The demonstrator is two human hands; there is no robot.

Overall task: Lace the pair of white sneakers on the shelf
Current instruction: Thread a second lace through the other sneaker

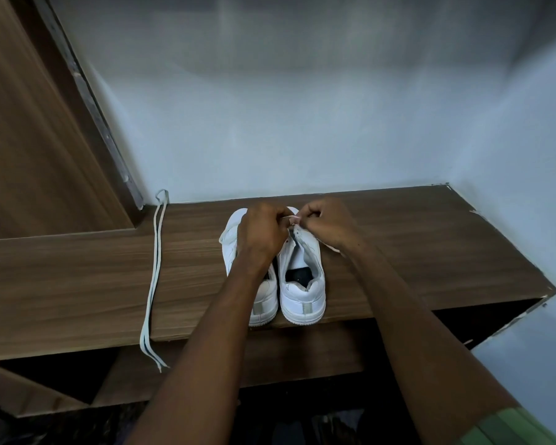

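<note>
Two white sneakers stand side by side, heels toward the camera, at the front edge of a wooden shelf (430,245). The right sneaker (302,281) has both hands over its forward part: the left hand (264,232) and the right hand (325,223) meet with fingers curled, pinching a white lace (291,220) between them. The left sneaker (264,300) is partly covered by the left forearm. A spare lace (153,277) lies doubled well to the left, its ends hanging over the shelf's edge
</note>
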